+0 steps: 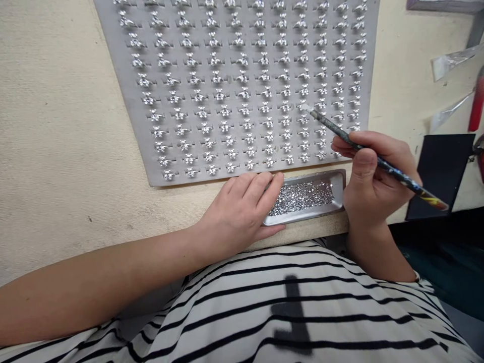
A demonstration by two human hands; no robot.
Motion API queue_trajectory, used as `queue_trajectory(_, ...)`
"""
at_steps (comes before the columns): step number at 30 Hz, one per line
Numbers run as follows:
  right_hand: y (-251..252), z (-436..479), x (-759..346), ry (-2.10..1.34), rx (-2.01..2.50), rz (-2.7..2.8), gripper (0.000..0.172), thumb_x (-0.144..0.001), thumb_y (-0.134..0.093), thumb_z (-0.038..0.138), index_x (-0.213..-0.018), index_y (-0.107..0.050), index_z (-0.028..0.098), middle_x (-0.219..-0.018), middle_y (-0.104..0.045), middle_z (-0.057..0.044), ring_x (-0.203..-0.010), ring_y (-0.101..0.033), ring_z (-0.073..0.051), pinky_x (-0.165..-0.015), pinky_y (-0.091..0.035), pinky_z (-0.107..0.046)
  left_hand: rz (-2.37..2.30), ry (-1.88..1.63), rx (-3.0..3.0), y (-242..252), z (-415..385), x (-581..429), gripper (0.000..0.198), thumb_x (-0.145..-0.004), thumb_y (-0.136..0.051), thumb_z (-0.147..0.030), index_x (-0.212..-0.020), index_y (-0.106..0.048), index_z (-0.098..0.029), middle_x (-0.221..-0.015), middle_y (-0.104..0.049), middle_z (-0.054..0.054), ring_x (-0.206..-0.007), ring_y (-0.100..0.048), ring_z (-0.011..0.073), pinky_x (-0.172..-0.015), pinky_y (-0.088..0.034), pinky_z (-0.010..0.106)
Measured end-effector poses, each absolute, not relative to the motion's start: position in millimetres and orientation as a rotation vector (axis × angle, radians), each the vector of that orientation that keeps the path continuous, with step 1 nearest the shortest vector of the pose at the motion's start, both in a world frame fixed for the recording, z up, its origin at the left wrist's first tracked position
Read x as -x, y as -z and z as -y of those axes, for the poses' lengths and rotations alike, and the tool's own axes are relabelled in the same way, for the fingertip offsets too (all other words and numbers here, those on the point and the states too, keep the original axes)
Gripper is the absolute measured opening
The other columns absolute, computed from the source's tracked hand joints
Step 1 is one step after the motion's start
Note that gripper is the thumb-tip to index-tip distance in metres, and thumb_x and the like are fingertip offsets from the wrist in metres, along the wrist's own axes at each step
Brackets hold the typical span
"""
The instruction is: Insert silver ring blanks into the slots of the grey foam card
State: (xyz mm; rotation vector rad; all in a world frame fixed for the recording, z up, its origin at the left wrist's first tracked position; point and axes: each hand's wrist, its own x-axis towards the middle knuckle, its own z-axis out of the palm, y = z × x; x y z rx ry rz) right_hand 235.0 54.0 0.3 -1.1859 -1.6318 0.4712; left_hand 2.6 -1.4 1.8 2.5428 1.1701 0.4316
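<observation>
My right hand (372, 174) pinches a dark pencil-like stick (381, 162), whose pale tip touches a small silver piece near the right side of a grey foam board (124, 96). Rows of several small silver pieces (242, 93) are set into that board. My left hand (242, 209) lies on the table with fingers together, resting on the left end of a shallow metal tray (342, 179). The tray holds a heap of tiny sparkling stones (302, 194) and sits at the table's front edge, between my hands.
The table top (56, 151) is beige cloth. At the right lie a black card (440, 171), a red tool (477, 103) and clear plastic strips (451, 60). My striped shirt (287, 307) fills the bottom of the view.
</observation>
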Motion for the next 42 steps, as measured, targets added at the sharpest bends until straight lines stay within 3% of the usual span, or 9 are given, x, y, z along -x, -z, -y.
queue_trajectory(10,2.8,-55.6,-233.9,-0.504,1.184,1.557,0.019,-0.1,-0.065,0.031,-0.114,-0.077,0.026,-0.1,-0.077,0.004,-0.088,-0.078,-0.017,-0.078,-0.07,-0.035,-1.172,-0.433,-2.555,-2.0,0.8,-2.0,0.074,-0.098,-0.061,-0.054,-0.144,-0.052,0.003,-0.128,-0.066,0.024,-0.117,-0.059,0.0339,-0.097,-0.051,0.044)
queue_trajectory(29,-1.1,-52.8,-236.5,-0.406,1.207,1.648,0.023,-0.098,-0.061,0.019,-0.113,-0.078,0.026,-0.101,-0.077,0.003,-0.086,-0.078,-0.017,-0.077,-0.066,-0.036,-1.162,-0.442,-2.556,-1.2,0.8,-2.1,0.074,-0.098,-0.06,-0.054,-0.144,-0.051,0.004,-0.128,-0.065,0.025,-0.117,-0.059,0.034,-0.097,-0.05,0.044)
queue_trajectory(36,-1.3,-52.5,-238.5,-0.336,1.219,1.682,0.024,-0.099,-0.06,0.022,-0.114,-0.078,0.028,-0.1,-0.077,0.004,-0.085,-0.077,-0.018,-0.074,-0.065,-0.038,-1.162,-0.435,-2.559,-1.7,0.6,-2.2,0.074,-0.099,-0.059,-0.054,-0.145,-0.051,0.003,-0.128,-0.066,0.025,-0.117,-0.059,0.0334,-0.097,-0.05,0.043)
queue_trajectory(42,-3.7,-51.2,-241.3,-0.37,1.266,1.759,0.025,-0.099,-0.061,0.022,-0.117,-0.077,0.028,-0.106,-0.077,0.003,-0.093,-0.077,-0.021,-0.085,-0.066,-0.044,-1.162,-0.438,-2.571,-2.3,0.1,-2.3,0.075,-0.098,-0.061,-0.055,-0.144,-0.052,0.004,-0.127,-0.066,0.024,-0.115,-0.06,0.0338,-0.096,-0.049,0.043)
